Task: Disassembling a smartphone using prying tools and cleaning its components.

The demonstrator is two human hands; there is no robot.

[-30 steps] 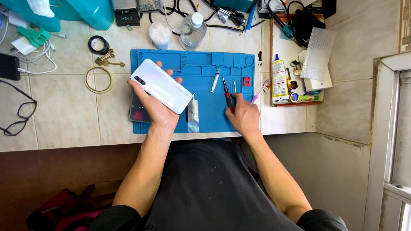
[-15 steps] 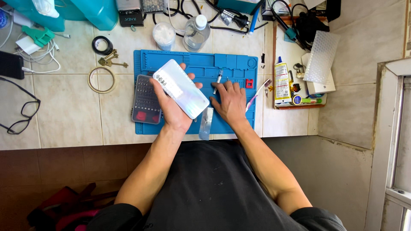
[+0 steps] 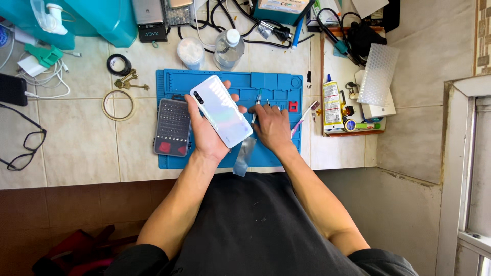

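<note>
two hands over the blue mat (image 3: 279, 158). the left hand (image 3: 207, 135) cradles a white phone (image 3: 221, 111) above the mat's middle, back up, fingers wrapped round its long edges. glossy, stiff, probably slippery and fragile, so the edges are the place to hold. the right hand (image 3: 272, 128) rests just right of the phone, fingertips on a slim tool (image 3: 255, 104); whether it pinches, i cannot tell. a bit case (image 3: 172, 127) crowds the mat's left edge, with open mat near its front edge.

Bright, even daylight, soft shadows, sharp focus throughout, with slight wide-angle bending at the edges.
</note>
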